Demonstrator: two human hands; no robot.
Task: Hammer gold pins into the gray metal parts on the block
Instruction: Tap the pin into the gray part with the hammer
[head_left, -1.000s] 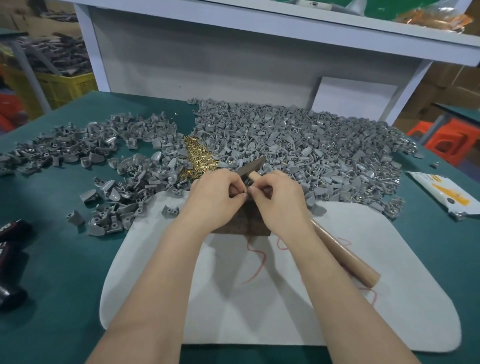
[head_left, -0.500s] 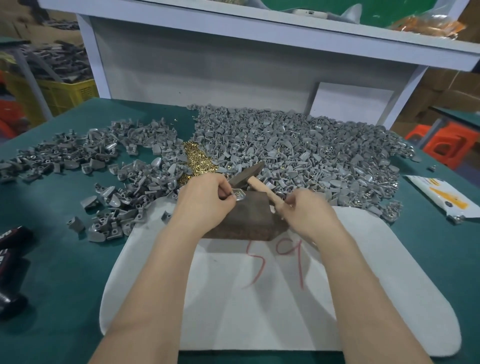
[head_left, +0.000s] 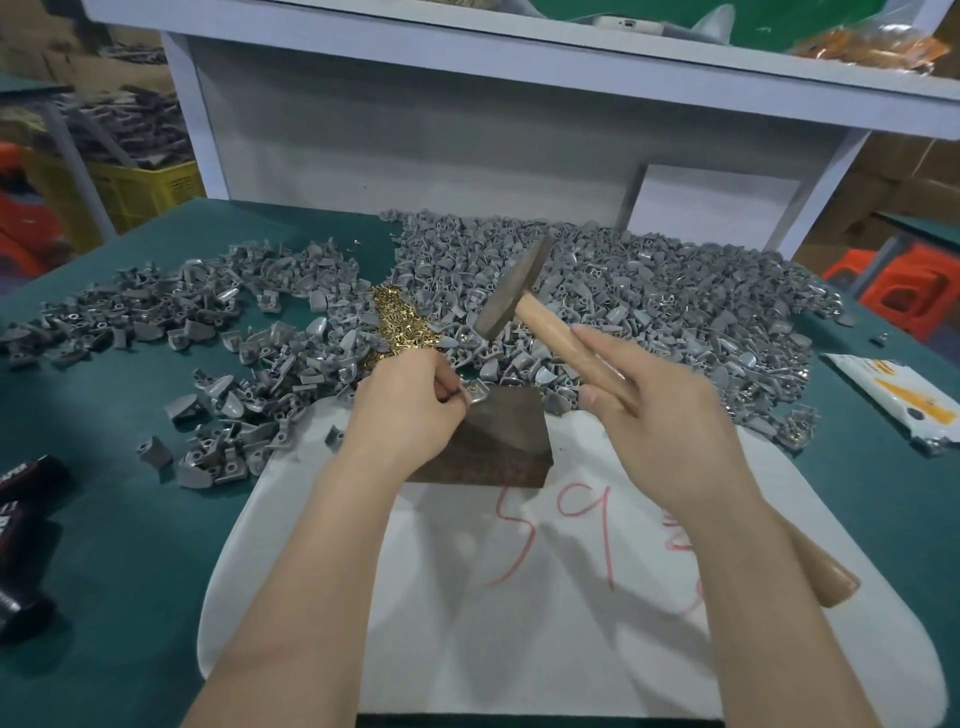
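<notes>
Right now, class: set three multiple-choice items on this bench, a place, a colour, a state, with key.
1. Where does the dark block stand? A on the white mat; B on a shelf; C in a crate.
2. What colour is the writing on the mat? A blue; B red; C black.
3. How is the hammer? A lying flat; B raised in the right hand; C under the mat.
Key: A, it sits at the mat's far edge; B, red strokes; B, head up off the gray part the left hand pinches.

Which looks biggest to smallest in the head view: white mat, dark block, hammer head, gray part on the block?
1. white mat
2. dark block
3. hammer head, held nearer the camera, so possibly enlarged
4. gray part, partly covered
</notes>
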